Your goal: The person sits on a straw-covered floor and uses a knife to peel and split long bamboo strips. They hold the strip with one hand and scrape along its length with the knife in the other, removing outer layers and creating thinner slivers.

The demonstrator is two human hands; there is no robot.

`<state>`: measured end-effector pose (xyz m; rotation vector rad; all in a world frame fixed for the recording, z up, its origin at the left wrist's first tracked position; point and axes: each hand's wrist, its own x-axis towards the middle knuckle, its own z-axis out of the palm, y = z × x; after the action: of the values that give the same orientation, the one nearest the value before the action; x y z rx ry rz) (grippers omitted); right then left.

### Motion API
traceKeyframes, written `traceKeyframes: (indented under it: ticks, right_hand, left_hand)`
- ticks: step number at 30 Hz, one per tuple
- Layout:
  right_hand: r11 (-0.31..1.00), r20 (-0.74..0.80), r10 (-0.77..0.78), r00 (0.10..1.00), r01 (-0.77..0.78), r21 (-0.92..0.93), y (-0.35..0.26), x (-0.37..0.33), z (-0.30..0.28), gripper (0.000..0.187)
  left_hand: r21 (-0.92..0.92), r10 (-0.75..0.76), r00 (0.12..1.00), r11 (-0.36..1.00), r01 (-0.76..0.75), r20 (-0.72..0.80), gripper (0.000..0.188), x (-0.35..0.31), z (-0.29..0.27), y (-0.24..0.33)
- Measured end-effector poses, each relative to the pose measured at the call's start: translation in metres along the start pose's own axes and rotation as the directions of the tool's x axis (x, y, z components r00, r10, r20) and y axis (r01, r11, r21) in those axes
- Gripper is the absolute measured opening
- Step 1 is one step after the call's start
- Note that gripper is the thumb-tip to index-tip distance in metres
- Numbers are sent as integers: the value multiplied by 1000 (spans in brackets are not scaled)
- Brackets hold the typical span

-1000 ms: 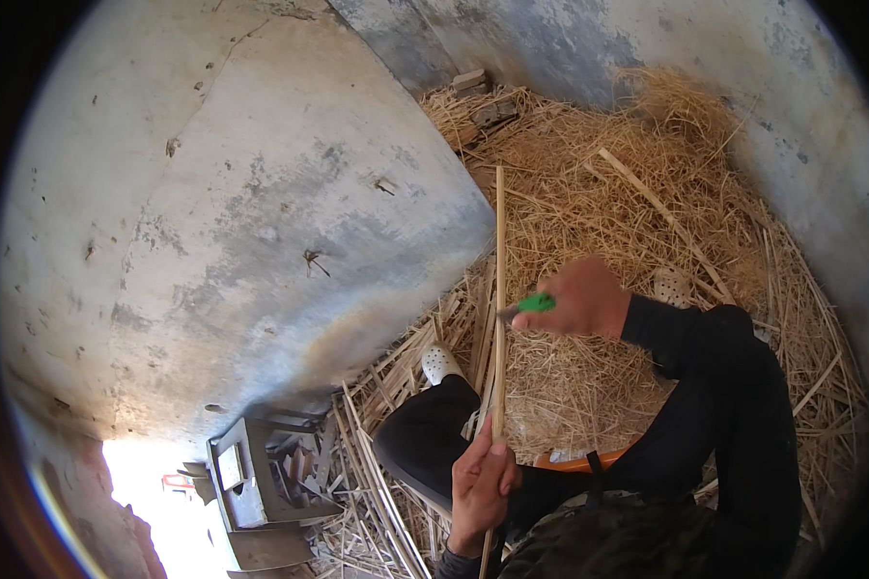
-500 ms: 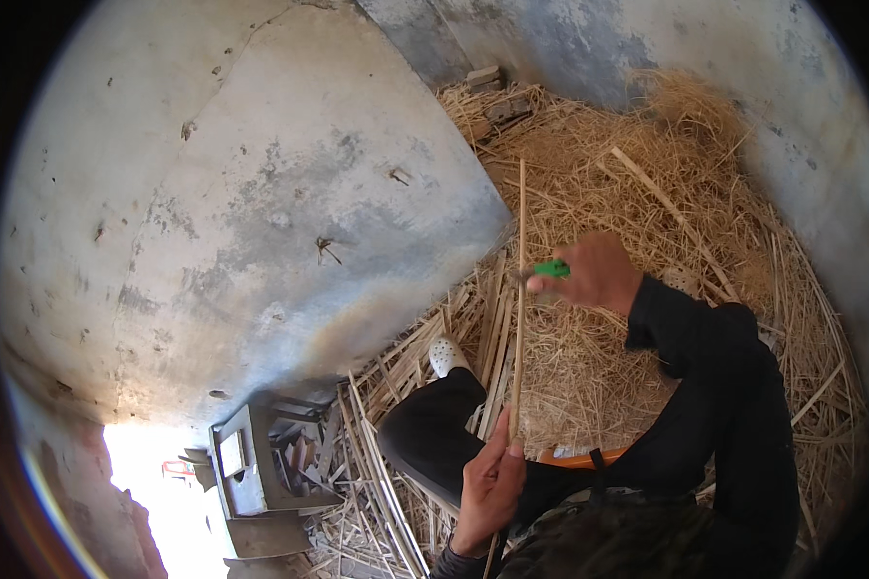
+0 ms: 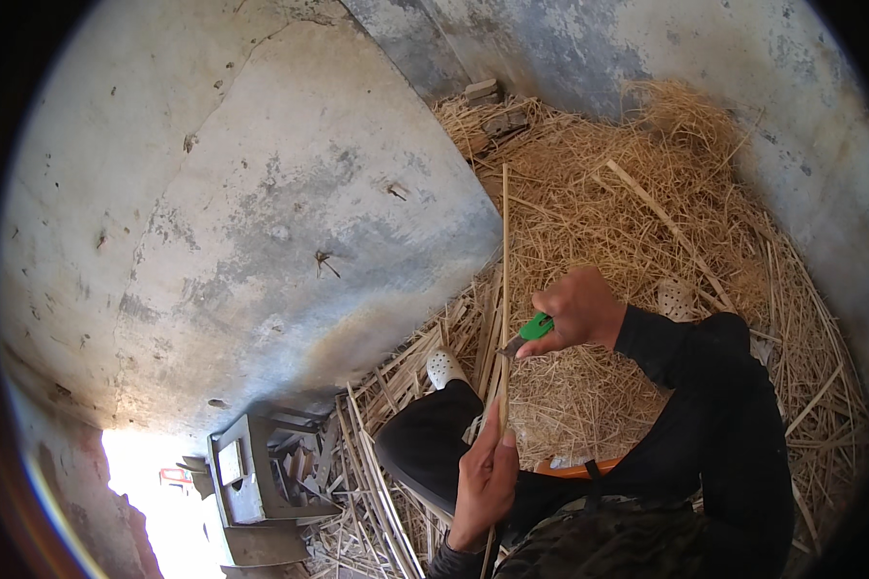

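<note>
A long, thin strip of wood or bamboo [image 3: 506,251] stretches away from my lap toward the shavings. My left hand [image 3: 486,482] is closed round its near part, thumb and forefinger lying along it. In my right hand [image 3: 579,307], the fingers wrap the green handle of a utility knife [image 3: 535,328]. The knife's short grey blade meets the strip just beyond my left fingertips. Below my left hand the strip's near end runs down beside my trousers.
Curly shavings [image 3: 589,232] heap up on the floor ahead and to the right. Split strips [image 3: 381,482] lie to the left, near a tipped wooden cabinet [image 3: 251,473]. Stained walls [image 3: 290,193] stand close by. White perforated shoes [image 3: 444,369] are on my feet.
My right hand and the knife have come nearer along the strip, toward my left hand. The strip's far end has shifted slightly left. My left hand keeps its grip.
</note>
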<state>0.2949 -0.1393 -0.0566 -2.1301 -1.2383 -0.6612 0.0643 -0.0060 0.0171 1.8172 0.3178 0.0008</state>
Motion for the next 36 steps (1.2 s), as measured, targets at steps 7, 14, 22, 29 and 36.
traceKeyframes:
  ticks: [7,14,22,29,36]
  right_hand:
    - [871,175,397,901,-430,236,45,17,-37,71]
    - [972,256,197,946,-223,75,-8,-6,8,76]
    - [958,151,257,955,-273,93,13,-2,2,83]
    - [985,126,23,992,-44,167,-30,-16,5,75]
    - [928,228,201,953,-259,266,-13,-14,15,75]
  left_hand:
    - [-233,-89,994,967,102,67,49,-28,-3,-19]
    - [-48,-66,998,997,67,25,49,-12,-4,-11]
    - [69,1,1000,998,0,-10,49,-13,-4,-15]
    - [-4,-57,998,998,57,-4,48,-14,-6,-15]
    - [6,-32,999,999,32,-1,48,-16,-5,-5]
